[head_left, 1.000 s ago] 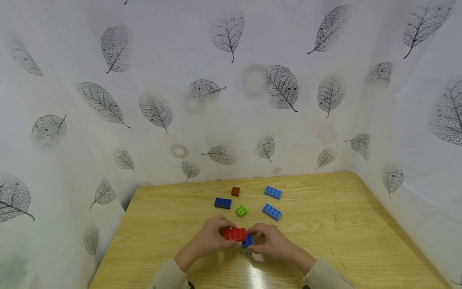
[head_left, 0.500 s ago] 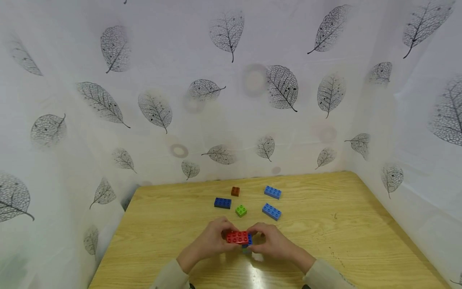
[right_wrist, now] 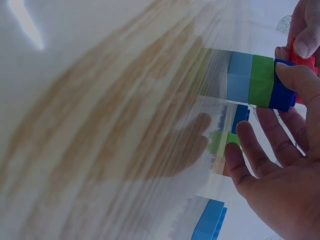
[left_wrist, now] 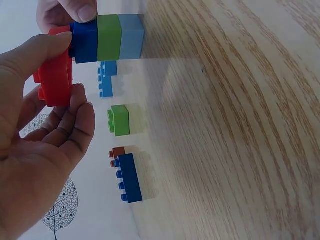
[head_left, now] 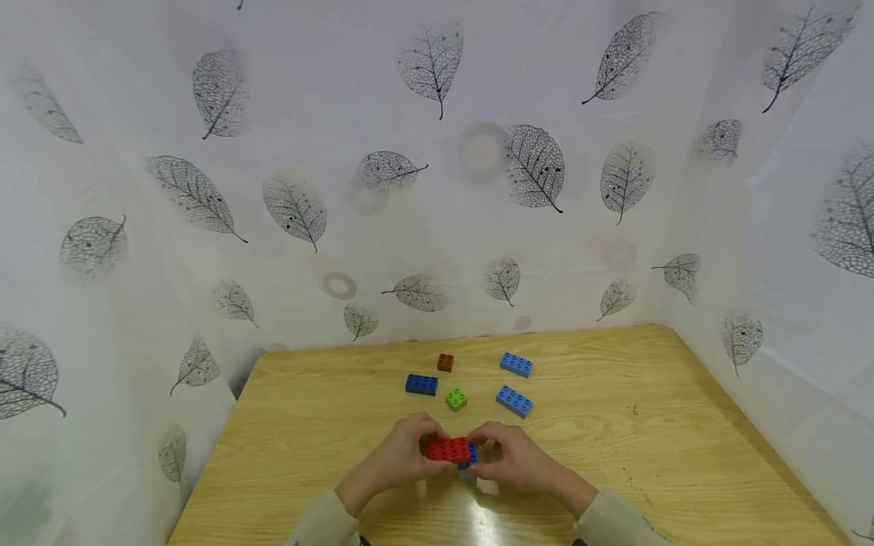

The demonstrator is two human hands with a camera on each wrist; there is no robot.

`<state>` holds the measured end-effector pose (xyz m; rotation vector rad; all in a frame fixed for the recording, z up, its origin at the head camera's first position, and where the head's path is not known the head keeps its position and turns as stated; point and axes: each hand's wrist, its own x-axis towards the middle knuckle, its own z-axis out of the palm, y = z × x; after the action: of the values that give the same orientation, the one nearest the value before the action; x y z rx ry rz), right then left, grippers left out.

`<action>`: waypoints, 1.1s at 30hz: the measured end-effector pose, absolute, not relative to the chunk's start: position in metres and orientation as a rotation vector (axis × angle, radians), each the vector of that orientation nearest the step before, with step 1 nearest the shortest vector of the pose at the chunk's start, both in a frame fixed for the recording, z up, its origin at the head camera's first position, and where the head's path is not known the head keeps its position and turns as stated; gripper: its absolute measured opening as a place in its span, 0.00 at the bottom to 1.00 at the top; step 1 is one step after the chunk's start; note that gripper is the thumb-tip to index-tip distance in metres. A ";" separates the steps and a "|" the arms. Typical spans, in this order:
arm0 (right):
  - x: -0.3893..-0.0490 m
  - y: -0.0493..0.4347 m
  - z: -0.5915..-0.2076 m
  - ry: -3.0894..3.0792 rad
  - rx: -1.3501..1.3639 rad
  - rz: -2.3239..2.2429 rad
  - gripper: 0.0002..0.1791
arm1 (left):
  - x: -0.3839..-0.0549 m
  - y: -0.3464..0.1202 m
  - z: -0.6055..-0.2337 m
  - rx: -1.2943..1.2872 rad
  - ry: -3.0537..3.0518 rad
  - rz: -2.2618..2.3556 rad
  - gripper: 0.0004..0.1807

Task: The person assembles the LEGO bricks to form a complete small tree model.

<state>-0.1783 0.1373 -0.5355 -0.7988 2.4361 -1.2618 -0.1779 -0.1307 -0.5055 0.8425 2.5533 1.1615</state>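
Observation:
A red building brick, two studs wide, is pinched between thumb and fingers of my left hand. It lies over the left part of a stack's top and juts out to the left. In the left wrist view the stack shows a dark blue brick on top, a green brick under it and a light blue brick at the bottom, on the table. My right hand pinches the dark blue brick with thumb and fingers. Whether the red brick's studs are fully pressed down cannot be seen.
Behind the hands lie a small lime brick, a dark blue long brick, a small brown brick and two light blue long bricks, one nearer and one farther. A leaf-print curtain surrounds the wooden table.
My left hand has shifted the red brick slightly right and toward me, over the stack's top, and since then it has barely moved. The right hand has stayed on the stack.

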 end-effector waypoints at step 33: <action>-0.178 0.136 -0.533 2.448 -0.813 -1.251 0.21 | -0.176 -0.131 -0.501 0.876 2.576 1.083 0.18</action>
<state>-0.1777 0.1358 -0.5325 -0.8134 2.4482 -1.2505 -0.1764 -0.1305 -0.5012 0.8757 2.5758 1.0832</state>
